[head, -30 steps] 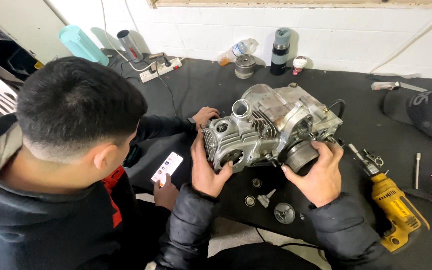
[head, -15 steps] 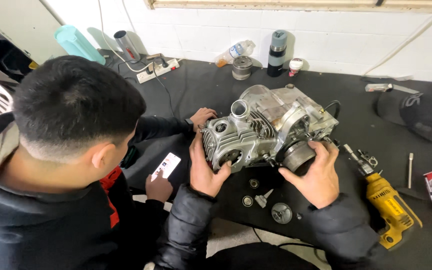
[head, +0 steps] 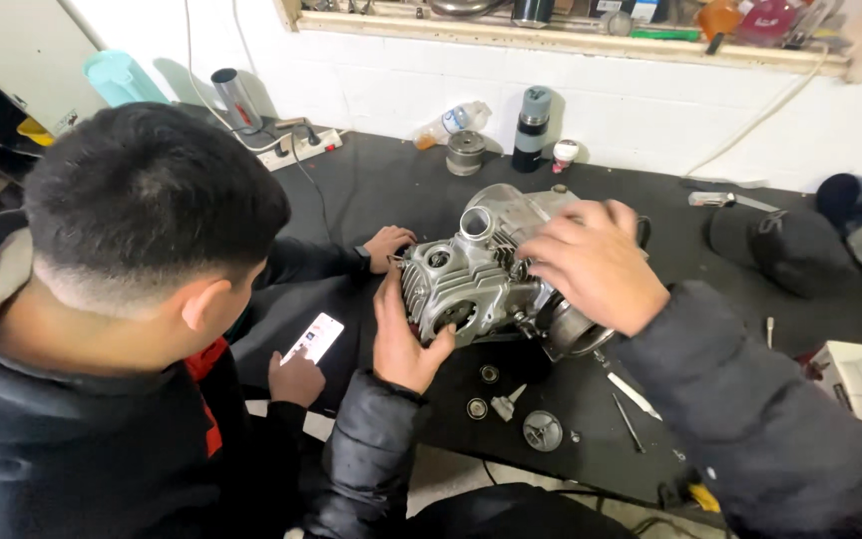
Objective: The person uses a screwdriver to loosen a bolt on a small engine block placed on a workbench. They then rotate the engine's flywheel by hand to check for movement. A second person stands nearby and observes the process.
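**Small engine steadied on the table, both hands on the casting**

A silver engine block point(head: 496, 274) sits on the black table point(head: 381, 190), near the middle of it, with its finned cylinder end and round ports turned toward the person wearing the camera. The left hand point(head: 406, 344) cups the near lower corner of the finned end, fingers wrapped against the metal and thumb up along the face. The right hand point(head: 591, 262) lies over the top of the block, fingers spread and curled down across the upper casing; it holds no tool. Both hands are closed on the engine itself.

Judging from this, the step in hand looks like turning or repositioning the block to reach another face. Any further move would call for a firm two-handed grip and care not to roll the casting onto the loose parts just in front of it: two small rings point(head: 478, 407), a small bolt-like piece point(head: 504, 403) and a round toothed part point(head: 543, 430). A thin rod point(head: 629, 423) lies to the right of those.

A second person in a dark jacket sits close on the left, one hand point(head: 389, 243) touching the far side of the block, the other holding a phone point(head: 313, 338). A plastic bottle point(head: 451, 124) and a dark flask point(head: 531, 130) stand by the white wall
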